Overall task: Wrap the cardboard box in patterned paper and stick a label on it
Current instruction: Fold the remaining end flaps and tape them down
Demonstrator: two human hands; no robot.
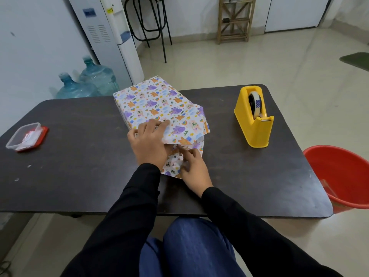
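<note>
The box (151, 100), covered in white paper printed with purple and orange animals, lies in the middle of the dark table (79, 156). No cardboard shows. At its near end the paper stands loose. My left hand (148, 144) presses down the left corner of that end, fingers flat on the top paper. My right hand (191, 168) pinches and folds the lower paper flap (173, 166) against the table. A side flap (199, 120) sticks out to the right.
A yellow tape dispenser (254, 118) stands on the table's right side. A clear plastic container with a red lid (26, 137) sits at the left edge. An orange bucket (343, 176) stands on the floor right of the table. Water bottles (87, 82) stand behind the table.
</note>
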